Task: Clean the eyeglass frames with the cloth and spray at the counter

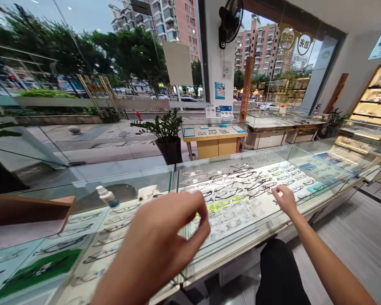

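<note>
My left hand [165, 233] is large in the foreground, raised above the glass display case [190, 277]. Its thumb and index finger curl round into a ring, tips together, with nothing visible between them. Farther right, my right hand [285, 200] hovers over the case's front part in a similar pinch, and I see no object in it. Under the glass lie rows of eyeglasses [227, 190], some on a yellow-green strip. A small pump bottle [107, 197] and a crumpled white cloth [149, 192] are on the glass, beyond my left hand.
A brown tray-like stand [28, 212] occupies the left end of the counter. Beyond the case are a potted plant [167, 144], a wooden display table [214, 146] and large windows onto a street. My black-clad knee [279, 271] is below the counter edge.
</note>
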`<state>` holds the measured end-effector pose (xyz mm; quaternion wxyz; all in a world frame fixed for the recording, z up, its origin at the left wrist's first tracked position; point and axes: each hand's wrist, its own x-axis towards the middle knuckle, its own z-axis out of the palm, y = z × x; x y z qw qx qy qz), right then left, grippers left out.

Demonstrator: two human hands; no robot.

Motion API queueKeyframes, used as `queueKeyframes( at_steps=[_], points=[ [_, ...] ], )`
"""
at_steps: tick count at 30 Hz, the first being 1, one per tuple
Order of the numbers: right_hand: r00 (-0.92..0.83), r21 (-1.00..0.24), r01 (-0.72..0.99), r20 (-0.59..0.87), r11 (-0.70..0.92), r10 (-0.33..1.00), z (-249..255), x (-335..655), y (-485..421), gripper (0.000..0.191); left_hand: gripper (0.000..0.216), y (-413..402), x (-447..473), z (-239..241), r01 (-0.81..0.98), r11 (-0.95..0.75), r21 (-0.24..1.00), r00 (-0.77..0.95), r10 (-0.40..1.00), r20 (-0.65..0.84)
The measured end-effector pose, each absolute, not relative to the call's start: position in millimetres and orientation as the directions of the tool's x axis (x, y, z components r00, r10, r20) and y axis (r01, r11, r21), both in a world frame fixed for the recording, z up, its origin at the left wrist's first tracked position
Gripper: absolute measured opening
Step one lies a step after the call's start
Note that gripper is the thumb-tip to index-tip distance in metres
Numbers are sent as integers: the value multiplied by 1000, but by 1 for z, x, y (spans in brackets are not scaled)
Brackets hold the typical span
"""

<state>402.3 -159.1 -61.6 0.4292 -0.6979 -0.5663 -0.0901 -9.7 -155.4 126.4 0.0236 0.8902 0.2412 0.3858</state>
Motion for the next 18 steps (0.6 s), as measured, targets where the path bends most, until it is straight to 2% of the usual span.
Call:
queueKeyframes(
  at_steps=[3, 6, 9, 11, 12, 13, 15, 18],
  points=[
    [384, -523, 852, 598, -20, 704, -71, 406, -160, 34, 14, -177, 5, 98, 211, -882, 421, 774, 414, 479],
    [424, -539, 841, 601, -48, 678, -75, 401, -156, 37, 13, -186, 17, 49, 215, -721, 659, 874, 443, 200],
    [487, -561, 822, 606, -96, 628, -77, 398, -155, 40, 17, -186, 28, -28, 282, -403, 871, 874, 482, -60],
    [521, -575, 809, 605, -123, 602, -78, 398, -155, 40, 28, -188, 39, -92, 256, -54, 965, 847, 494, -197],
    [532, -580, 804, 603, -132, 594, -78, 398, -155, 41, 37, -190, 44, -125, 217, 192, 957, 818, 499, -286],
    [541, -583, 800, 600, -140, 590, -77, 398, -155, 41, 46, -193, 49, -157, 168, 435, 884, 764, 510, -396],
    [556, -590, 792, 590, -157, 586, -76, 398, -155, 41, 51, -199, 57, -212, -31, 793, 608, 532, 528, -662],
    [580, -602, 776, 566, -186, 586, -74, 398, -153, 42, 43, -201, 61, -263, -175, 845, 506, 378, 532, -758]
  ],
)
